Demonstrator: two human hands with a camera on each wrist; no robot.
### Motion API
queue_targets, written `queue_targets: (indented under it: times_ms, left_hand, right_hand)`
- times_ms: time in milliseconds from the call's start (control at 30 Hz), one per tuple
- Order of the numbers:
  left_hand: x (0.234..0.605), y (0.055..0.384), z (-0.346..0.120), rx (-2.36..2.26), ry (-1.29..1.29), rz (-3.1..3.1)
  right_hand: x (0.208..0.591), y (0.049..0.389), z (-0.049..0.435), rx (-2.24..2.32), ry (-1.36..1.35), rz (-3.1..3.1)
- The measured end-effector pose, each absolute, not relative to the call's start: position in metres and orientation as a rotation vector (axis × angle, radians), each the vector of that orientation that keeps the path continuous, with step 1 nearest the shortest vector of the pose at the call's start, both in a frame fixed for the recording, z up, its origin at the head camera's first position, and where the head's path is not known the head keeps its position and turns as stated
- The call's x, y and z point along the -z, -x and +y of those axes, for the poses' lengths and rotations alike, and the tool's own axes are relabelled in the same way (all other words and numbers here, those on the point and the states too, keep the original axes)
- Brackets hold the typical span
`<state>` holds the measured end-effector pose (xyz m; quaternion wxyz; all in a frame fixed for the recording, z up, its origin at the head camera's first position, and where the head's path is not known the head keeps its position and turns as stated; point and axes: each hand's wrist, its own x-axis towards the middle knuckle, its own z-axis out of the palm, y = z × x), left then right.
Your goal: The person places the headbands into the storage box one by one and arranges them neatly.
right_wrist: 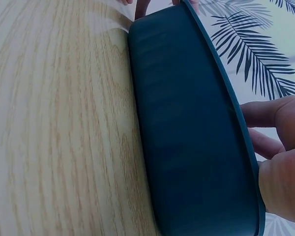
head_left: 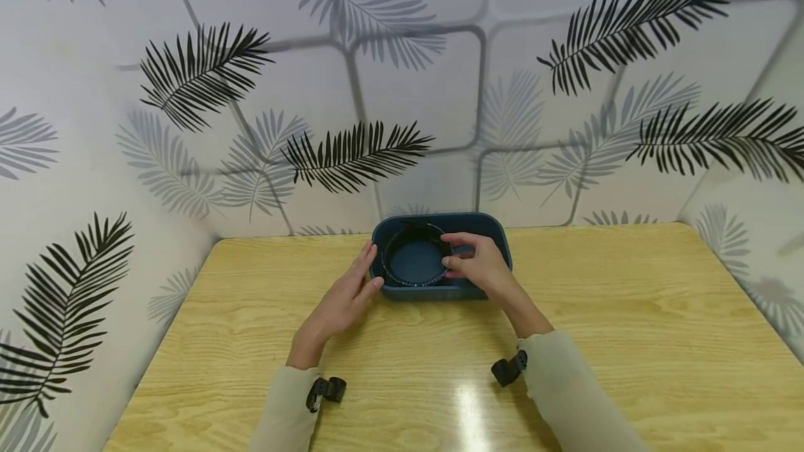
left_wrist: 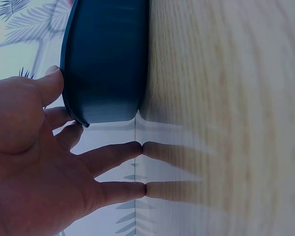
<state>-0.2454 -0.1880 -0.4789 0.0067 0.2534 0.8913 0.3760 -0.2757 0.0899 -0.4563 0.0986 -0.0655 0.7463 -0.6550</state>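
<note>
A dark blue rectangular tub [head_left: 433, 294] stands on the table. Inside its left half sits a round, glossy black ring-shaped item [head_left: 416, 231] with a ridged edge, and blue shows through its middle. My right hand [head_left: 480, 265] reaches over the tub and pinches the ring's right edge between thumb and fingers. At the tub's left end my left hand [head_left: 342, 302] is spread, its thumb and fingers at the rim. In the left wrist view, two fingertips of that hand reach down to the table beside the tub [left_wrist: 108, 59]. The ring is hidden in both wrist views.
The light wood table [head_left: 628, 312] runs back to a wall [head_left: 427, 117] patterned with feathery leaves, close behind the tub. Small black cameras [head_left: 326, 390] are strapped over both sleeves.
</note>
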Motion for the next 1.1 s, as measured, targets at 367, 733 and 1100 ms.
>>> queue_targets:
  times_ms: [367,733,1100]
  left_hand:
    - [0.4755,0.2466,-0.1873,-1.186,-0.804,2.797]
    - [0.4751,0.2445,-0.1870,-1.199,-0.805,2.784]
    - [0.4751,0.2433,-0.1874,-1.222,-0.792,2.783]
  right_hand:
    - [0.4524,0.2742,0.0879,1.914,0.199,2.276]
    - [0.4565,0.2742,0.0869,1.900,0.151,2.297]
    - [0.4574,0.2731,0.0895,1.937,0.163,2.312]
